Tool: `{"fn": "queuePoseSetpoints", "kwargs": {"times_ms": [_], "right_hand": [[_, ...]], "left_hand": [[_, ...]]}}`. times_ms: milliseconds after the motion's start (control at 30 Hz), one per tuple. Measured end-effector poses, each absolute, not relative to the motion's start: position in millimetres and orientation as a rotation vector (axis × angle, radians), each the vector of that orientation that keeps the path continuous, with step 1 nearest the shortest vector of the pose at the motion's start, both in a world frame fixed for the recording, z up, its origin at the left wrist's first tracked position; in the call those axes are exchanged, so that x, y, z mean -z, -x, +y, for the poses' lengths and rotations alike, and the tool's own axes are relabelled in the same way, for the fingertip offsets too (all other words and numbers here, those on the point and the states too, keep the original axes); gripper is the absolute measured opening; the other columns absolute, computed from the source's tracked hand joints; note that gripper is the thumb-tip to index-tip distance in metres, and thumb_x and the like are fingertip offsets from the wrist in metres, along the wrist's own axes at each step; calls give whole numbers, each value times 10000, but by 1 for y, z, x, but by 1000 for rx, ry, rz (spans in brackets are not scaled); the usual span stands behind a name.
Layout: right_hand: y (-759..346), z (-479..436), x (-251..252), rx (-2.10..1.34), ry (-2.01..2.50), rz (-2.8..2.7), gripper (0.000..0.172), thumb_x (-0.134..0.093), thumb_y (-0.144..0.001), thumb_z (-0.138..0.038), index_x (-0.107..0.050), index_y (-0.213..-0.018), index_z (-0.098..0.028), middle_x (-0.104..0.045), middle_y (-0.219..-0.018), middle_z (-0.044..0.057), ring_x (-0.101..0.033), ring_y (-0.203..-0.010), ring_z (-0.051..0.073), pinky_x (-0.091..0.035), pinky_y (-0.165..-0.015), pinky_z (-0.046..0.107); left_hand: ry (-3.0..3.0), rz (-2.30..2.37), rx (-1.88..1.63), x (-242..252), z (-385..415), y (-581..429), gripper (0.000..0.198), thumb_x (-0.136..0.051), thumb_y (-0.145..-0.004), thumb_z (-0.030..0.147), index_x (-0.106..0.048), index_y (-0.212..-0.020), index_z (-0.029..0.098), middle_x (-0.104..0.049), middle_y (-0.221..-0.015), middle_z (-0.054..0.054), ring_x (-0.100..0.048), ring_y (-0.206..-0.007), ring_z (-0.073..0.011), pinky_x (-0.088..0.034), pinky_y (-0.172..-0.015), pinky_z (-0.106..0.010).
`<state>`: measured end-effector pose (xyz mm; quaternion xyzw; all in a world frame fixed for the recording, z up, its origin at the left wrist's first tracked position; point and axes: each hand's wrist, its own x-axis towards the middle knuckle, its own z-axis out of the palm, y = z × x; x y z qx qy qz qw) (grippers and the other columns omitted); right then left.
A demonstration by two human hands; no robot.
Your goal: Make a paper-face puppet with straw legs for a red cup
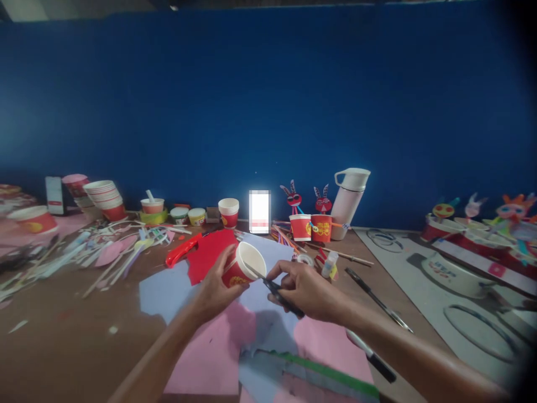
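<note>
My left hand (221,280) grips a red paper cup (240,274) with a white inside, tilted so that its mouth faces up and to the right. In my right hand (300,288) is a black-handled cutting tool (279,294); whether it is a knife or scissors I cannot tell. Its thin metal blade lies across the cup's rim, with the tip over the opening. Under both hands are sheets of pink paper (205,358), pale blue paper (165,288) and red paper (199,260).
A red-handled tool (183,250) lies beyond the left hand. Paper scraps and sticks (104,252) cover the left side. Decorated cups (301,226), a white flask (351,201) and a bright phone-like screen (260,211) stand along the blue wall (268,101). A black pen-like tool (377,296) lies at right.
</note>
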<state>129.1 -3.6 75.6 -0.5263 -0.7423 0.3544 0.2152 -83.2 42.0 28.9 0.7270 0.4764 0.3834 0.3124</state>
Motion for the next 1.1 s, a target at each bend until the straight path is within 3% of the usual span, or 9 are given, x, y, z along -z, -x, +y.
{"fn": "queuePoseSetpoints", "kwargs": {"times_ms": [167,300,433,567,667,833,967,1100], "right_hand": [[-117,-20,-99,-472,1497,-2214,318,-530,-687,-121,-624,-980,-200,-468,-513,-42,-307,-489,104,-168,-499,261],[-112,-26,-107,-344,1497,-2279,243,-492,-706,-124,-635,-897,-170,-440,-510,-25,-217,-477,102,-122,-508,294],[-114,-21,-104,-472,1494,-2222,283,-540,-690,-133,-618,-952,-209,-487,-505,-40,-329,-474,103,-170,-483,260],[-121,-5,-91,-865,1454,-2115,205,-543,-795,-269,-554,-992,-212,-608,-556,-47,-477,-426,81,-312,-400,181],[-125,5,-84,-1054,1417,-2073,235,-509,-844,-353,-521,-1004,-182,-637,-579,-38,-494,-383,69,-381,-369,171],[-121,-4,-89,-841,1450,-2120,214,-557,-776,-222,-568,-990,-204,-617,-555,-36,-514,-459,101,-318,-426,199],[-111,-16,-91,-536,1483,-2214,298,-520,-712,-84,-619,-986,-146,-612,-585,42,-492,-524,154,-207,-508,287],[-110,-15,-89,-555,1468,-2210,300,-504,-731,-92,-613,-1005,-148,-608,-590,41,-472,-507,141,-212,-508,285]], "left_hand": [[-1832,1202,-1186,-33,43,84,638,-670,-668,264,-395,-1235,167,-523,-1265,-143,-501,-1181,-278,-415,-984,-426],[-1800,1180,-1224,-35,44,86,566,-690,-649,286,-449,-1143,149,-575,-1172,-135,-569,-1082,-270,-472,-917,-392],[-1794,1183,-1242,-33,46,86,560,-697,-655,330,-456,-1121,136,-579,-1153,-140,-562,-1089,-281,-468,-920,-392],[-1814,1204,-1219,-29,48,89,594,-708,-671,379,-455,-1156,146,-590,-1142,-130,-571,-1076,-287,-474,-902,-397],[-1835,1224,-1202,-25,51,90,616,-714,-676,400,-461,-1183,157,-597,-1146,-120,-573,-1072,-288,-472,-900,-400],[-1838,1258,-1183,-24,51,88,632,-717,-665,394,-464,-1182,133,-590,-1159,-142,-566,-1082,-301,-467,-911,-421],[-1817,1258,-1201,-26,50,85,606,-697,-659,364,-457,-1166,134,-575,-1185,-149,-559,-1102,-289,-463,-931,-411],[-1806,1271,-1210,-29,49,84,630,-703,-638,353,-439,-1169,140,-574,-1185,-145,-561,-1103,-286,-472,-921,-407]]}}
